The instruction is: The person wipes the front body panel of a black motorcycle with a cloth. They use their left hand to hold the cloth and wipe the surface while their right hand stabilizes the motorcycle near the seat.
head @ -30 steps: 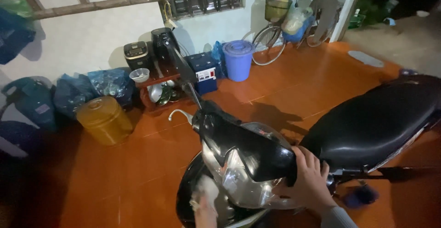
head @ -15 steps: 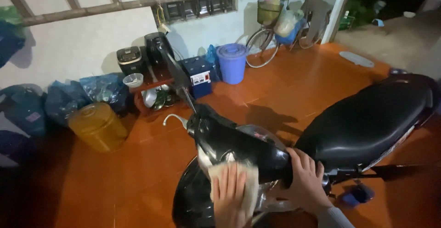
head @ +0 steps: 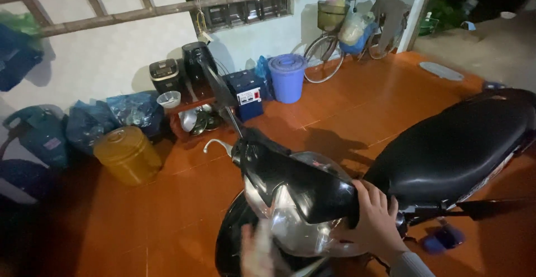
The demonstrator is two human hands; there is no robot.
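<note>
- Since half a second ago the left hand (head: 258,250) has dropped lower down the front of the motorbike (head: 312,199), and the pale cloth that was spread under it isn't clearly visible anymore. It's just a blur now.
- Left hand sits against the silvery front panel (head: 290,224) below the handlebar; too smeared to say if the fingers are curled or flat, so can't tell on the grip.
- Right hand (head: 373,221) hasn't really budged: fingers wrapped over the right end of the black handlebar cover (head: 301,185), closed on it.
- Motorbike stands in the middle of the orange tiled floor (head: 139,221), black seat (head: 458,143) stretching off to the right, mirror stalk (head: 220,87) poking up to the left.
- Back by the wall: a yellow drum (head: 127,154), dark blue bags (head: 111,115), a blue lidded bucket (head: 287,77) and a small blue box (head: 247,94) just beside it.
- Bicycle (head: 346,31) with a basket is parked against the wall further right, well apart from the motorbike.
</note>
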